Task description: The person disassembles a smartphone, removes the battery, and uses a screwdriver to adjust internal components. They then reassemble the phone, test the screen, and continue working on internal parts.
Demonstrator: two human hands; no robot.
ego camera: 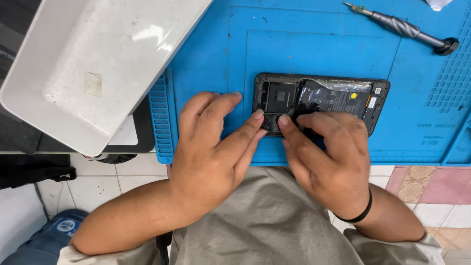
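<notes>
Where blue mat point(314, 54) lies (tiled floor point(122, 179)), hands point(274, 147) on opened phone point(321, 100).

Bystanders on the blue mat
White plastic tray point(93, 64) upper left; precision screwdriver point(402, 27) upper right on blue work mat point(206, 54); tiled floor point(113, 184) below.

An opened phone point(321, 100) lay on a work mat point(314, 54), near the mat's near edge, with the left hand point(211, 157) resting on the mat just left of it and the right hand point(326, 157) over its near side, the fingertips point(283, 120) of both hands meeting at the phone's near-left corner. A screwdriver point(405, 27) lay on the mat at the far right, well apart from the phone, while a tray point(93, 64) sat to the left, its right edge overlapping the mat's far-left corner
</notes>
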